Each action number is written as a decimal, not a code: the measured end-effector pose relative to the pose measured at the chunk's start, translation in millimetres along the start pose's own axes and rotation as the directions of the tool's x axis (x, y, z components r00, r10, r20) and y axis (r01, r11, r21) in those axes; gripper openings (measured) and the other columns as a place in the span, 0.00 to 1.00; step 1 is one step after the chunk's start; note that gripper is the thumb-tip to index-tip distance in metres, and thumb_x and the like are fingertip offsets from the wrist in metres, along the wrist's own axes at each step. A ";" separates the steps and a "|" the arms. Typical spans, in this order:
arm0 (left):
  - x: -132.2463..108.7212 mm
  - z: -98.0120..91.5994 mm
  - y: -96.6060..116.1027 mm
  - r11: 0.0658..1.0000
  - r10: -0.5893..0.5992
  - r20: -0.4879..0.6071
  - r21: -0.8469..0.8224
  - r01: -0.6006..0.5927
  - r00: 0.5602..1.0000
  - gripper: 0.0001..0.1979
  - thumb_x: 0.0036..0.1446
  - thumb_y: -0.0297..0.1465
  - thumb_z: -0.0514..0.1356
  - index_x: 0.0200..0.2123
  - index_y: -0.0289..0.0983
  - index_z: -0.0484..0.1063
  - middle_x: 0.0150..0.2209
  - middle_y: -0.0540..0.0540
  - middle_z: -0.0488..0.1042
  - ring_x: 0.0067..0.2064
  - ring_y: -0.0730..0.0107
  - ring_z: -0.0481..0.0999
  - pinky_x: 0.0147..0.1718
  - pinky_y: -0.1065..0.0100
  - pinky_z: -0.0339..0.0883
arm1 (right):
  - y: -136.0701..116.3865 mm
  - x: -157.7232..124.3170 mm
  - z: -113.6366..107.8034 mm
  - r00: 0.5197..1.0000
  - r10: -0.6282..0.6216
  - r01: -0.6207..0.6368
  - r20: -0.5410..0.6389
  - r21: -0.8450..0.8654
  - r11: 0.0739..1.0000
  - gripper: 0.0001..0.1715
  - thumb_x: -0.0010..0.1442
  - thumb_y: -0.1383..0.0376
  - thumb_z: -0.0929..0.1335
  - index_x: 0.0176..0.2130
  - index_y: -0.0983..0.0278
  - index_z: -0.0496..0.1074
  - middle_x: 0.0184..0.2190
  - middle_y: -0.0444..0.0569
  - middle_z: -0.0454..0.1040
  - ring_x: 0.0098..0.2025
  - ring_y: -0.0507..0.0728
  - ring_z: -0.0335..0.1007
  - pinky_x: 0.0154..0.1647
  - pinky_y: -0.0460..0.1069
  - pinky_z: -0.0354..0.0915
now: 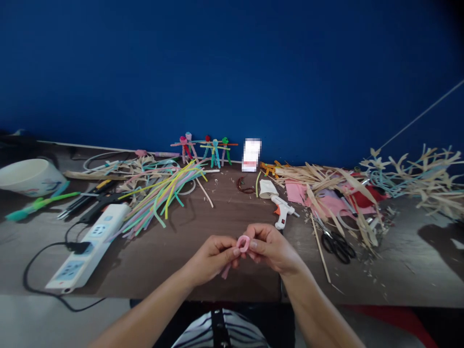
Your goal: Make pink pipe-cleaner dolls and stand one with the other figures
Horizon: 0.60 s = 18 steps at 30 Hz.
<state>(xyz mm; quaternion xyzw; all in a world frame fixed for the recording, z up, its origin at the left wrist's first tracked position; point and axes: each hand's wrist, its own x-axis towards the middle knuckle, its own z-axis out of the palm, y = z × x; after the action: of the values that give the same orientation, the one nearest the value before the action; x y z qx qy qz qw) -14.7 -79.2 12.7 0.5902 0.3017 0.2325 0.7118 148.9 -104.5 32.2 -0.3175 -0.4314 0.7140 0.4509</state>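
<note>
While the left hand (212, 258) and right hand (271, 246) pinch it between thumbs and fingertips, a pink pipe cleaner loop (243, 243) sits between them, above a dark wood-grain table (163, 275); it looks light, soft and bendable, easiest held at the loop; a white power strip (87, 244) lies left, a hot glue gun (282, 210) ahead, black scissors (337, 246) right.

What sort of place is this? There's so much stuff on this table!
This looks like a handicraft workshop or craft classroom, though that's a judgement from the materials: a bent pink pipe cleaner, a heap of coloured pipe cleaners, little pipe-cleaner figures and a hot glue gun.
</note>
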 end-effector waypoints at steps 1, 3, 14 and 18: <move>-0.2 0.5 -1.5 1.000 -0.005 0.007 -0.014 0.005 1.000 0.18 0.48 0.42 0.55 0.25 0.30 0.68 0.17 0.51 0.66 0.13 0.83 0.61 0.13 0.78 0.54 | -0.6 -0.7 -0.1 1.000 0.002 -0.002 0.011 0.000 1.000 0.12 0.48 0.62 0.69 0.24 0.68 0.65 0.19 0.43 0.67 0.17 0.44 0.56 0.16 0.39 0.51; -0.7 1.3 -4.3 0.999 -0.015 0.019 -0.045 0.016 1.000 0.18 0.48 0.43 0.55 0.24 0.30 0.68 0.16 0.52 0.65 0.13 0.83 0.60 0.12 0.78 0.53 | -1.6 -2.0 -0.2 1.000 0.013 -0.013 0.022 -0.005 1.000 0.12 0.47 0.62 0.69 0.24 0.69 0.65 0.20 0.43 0.68 0.17 0.43 0.56 0.16 0.39 0.51; 3.1 -1.4 1.5 0.990 0.133 -0.242 0.086 -0.115 0.961 0.16 0.50 0.40 0.54 0.23 0.31 0.69 0.18 0.52 0.63 0.16 0.82 0.60 0.15 0.77 0.53 | -1.4 0.1 6.0 0.963 -0.154 0.149 -0.222 -0.039 0.988 0.11 0.48 0.61 0.69 0.29 0.66 0.67 0.19 0.41 0.67 0.16 0.44 0.55 0.15 0.39 0.50; 4.0 -5.0 -0.6 0.926 0.293 -0.353 0.335 -0.173 0.888 0.14 0.52 0.36 0.53 0.22 0.32 0.68 0.21 0.51 0.64 0.21 0.79 0.62 0.20 0.76 0.55 | 3.8 -2.4 10.1 0.917 -0.179 0.136 -0.357 -0.143 0.980 0.07 0.52 0.63 0.66 0.30 0.66 0.68 0.18 0.40 0.66 0.13 0.42 0.51 0.13 0.39 0.45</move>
<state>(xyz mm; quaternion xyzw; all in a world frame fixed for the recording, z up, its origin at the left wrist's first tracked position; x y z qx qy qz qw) -15.4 -73.1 10.9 0.6619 0.3970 0.3844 0.5064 140.0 -110.8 33.3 -0.4353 -0.4038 0.5771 0.5607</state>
